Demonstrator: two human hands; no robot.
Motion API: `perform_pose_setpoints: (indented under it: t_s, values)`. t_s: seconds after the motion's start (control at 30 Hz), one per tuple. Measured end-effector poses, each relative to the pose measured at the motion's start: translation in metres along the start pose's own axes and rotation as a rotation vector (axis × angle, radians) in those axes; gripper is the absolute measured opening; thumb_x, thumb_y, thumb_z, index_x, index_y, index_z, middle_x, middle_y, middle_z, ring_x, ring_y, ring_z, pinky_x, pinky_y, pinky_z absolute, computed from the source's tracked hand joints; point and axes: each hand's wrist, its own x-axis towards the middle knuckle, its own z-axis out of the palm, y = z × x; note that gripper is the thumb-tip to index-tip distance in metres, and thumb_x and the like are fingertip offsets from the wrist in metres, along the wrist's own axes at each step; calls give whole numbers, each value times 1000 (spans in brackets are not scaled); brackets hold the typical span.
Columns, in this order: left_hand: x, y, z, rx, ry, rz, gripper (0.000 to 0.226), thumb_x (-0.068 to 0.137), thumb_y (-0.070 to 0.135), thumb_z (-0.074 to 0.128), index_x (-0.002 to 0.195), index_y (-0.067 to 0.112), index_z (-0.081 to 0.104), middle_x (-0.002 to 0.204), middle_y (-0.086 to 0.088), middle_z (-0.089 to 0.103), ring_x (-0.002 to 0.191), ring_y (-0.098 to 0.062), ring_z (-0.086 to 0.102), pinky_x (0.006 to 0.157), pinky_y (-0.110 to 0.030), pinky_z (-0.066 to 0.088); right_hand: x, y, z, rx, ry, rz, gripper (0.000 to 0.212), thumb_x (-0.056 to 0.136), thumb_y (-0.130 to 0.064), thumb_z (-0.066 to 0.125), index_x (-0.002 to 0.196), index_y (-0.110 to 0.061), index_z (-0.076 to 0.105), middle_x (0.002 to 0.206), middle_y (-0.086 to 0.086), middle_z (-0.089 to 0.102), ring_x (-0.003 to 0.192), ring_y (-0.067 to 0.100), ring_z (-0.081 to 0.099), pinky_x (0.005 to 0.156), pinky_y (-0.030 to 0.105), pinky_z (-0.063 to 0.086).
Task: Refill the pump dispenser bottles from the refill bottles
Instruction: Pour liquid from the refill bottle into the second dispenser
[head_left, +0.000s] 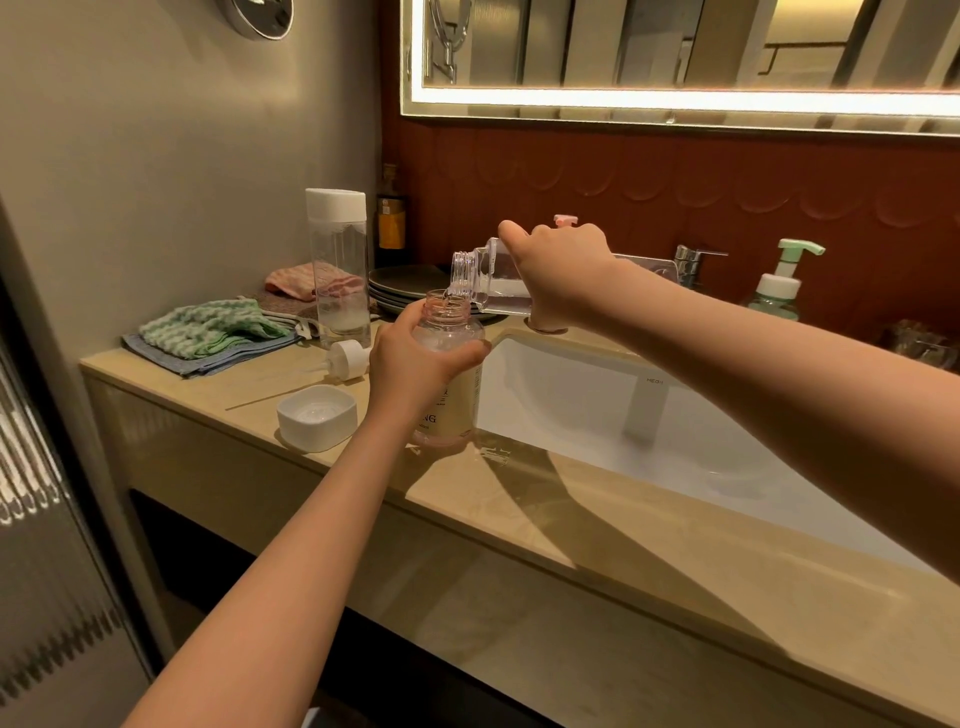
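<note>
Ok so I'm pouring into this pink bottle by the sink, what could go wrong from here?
The refill bottle is tipped over the narrow mouth of the pink bottle, so the stream could miss and wet the counter. Your left hand covers its shoulder, hiding the level, so it might overflow. It stands right beside the sink; a slip could tip it in.

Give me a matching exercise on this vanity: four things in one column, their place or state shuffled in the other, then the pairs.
1 refill bottle
2 dispenser bottle
3 white pump head
4 green-pump bottle

A lies on the counter near the cloths
B tilted in the right hand
C stands beyond the sink, pump on
D upright, neck open, gripped by the left hand

Pairs: 1-B, 2-D, 3-A, 4-C
</note>
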Motion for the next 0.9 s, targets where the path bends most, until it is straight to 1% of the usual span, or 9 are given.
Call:
perform_pose_setpoints:
  t_s: [0.1, 0.2, 0.33, 0.4, 0.47, 0.63, 0.7, 0.8, 0.9]
  values:
    - [0, 0, 0, -5, 0, 0, 79, 70, 42, 76, 138, 21, 42, 132, -4, 51, 119, -24, 47, 87, -37, 46, 0, 0, 0, 7, 18, -3, 62, 81, -7, 67, 132, -9, 32, 64, 0, 28, 74, 21, 44, 47, 24, 26]
    - [-1, 1, -1, -1, -1, 10, 77, 71, 41, 76, 137, 21, 43, 132, -4, 50, 118, -24, 47, 87, -38, 46, -1, 0, 1, 4, 33, 2, 63, 81, -7, 66, 133, -9, 31, 66, 1, 31, 74, 21, 45, 47, 24, 25]
    - [-1, 1, -1, 7, 1, 9, 78, 70, 42, 76, 137, 21, 43, 132, -3, 51, 117, -23, 47, 85, -36, 46, -2, 0, 0, -4, 29, 7, 63, 81, -7, 66, 134, -9, 31, 78, 5, 41, 70, 21, 43, 46, 24, 24]
    - [-1, 2, -1, 5, 1, 7, 78, 71, 41, 76, 138, 21, 42, 132, -4, 50, 117, -23, 47, 84, -34, 44, -1, 0, -1, -11, 15, 15, 63, 81, -7, 67, 133, -9, 31, 68, 3, 35, 57, 17, 37, 47, 24, 25]
    - [-2, 3, -1, 3, 3, 6, 78, 71, 40, 76, 138, 21, 41, 132, -4, 50, 118, -22, 46, 82, -32, 43, 0, 0, -1, -13, 8, 15, 63, 81, -8, 67, 134, -9, 31, 65, 0, 30, 53, 14, 30, 47, 24, 25]
    - [-2, 3, -2, 7, -5, -4, 79, 71, 42, 76, 139, 22, 39, 135, -5, 48, 120, -24, 45, 87, -36, 45, -2, 0, -2, -8, 16, 2, 64, 81, -7, 66, 134, -9, 30, 84, 6, 41, 74, 22, 43, 50, 28, 30]
    - [-1, 3, -2, 6, -7, -11, 80, 71, 42, 76, 140, 23, 39, 135, -5, 47, 120, -24, 45, 87, -36, 44, -2, 0, -1, -5, 16, 8, 64, 81, -7, 66, 134, -9, 31, 81, 5, 40, 74, 21, 44, 48, 25, 26]
    - [-2, 4, -1, 14, -5, -16, 81, 71, 42, 76, 140, 23, 38, 136, -5, 46, 122, -25, 45, 90, -38, 45, -1, 0, -1, -11, 12, 17, 62, 82, -8, 66, 133, -9, 31, 67, 1, 31, 57, 16, 37, 46, 23, 24]
    - [-2, 4, -2, 12, -4, -8, 79, 71, 42, 76, 139, 23, 40, 135, -5, 48, 121, -25, 46, 88, -36, 45, -2, 0, -2, -29, 16, 14, 60, 82, -8, 66, 131, -9, 32, 70, 1, 36, 58, 16, 36, 46, 24, 22]
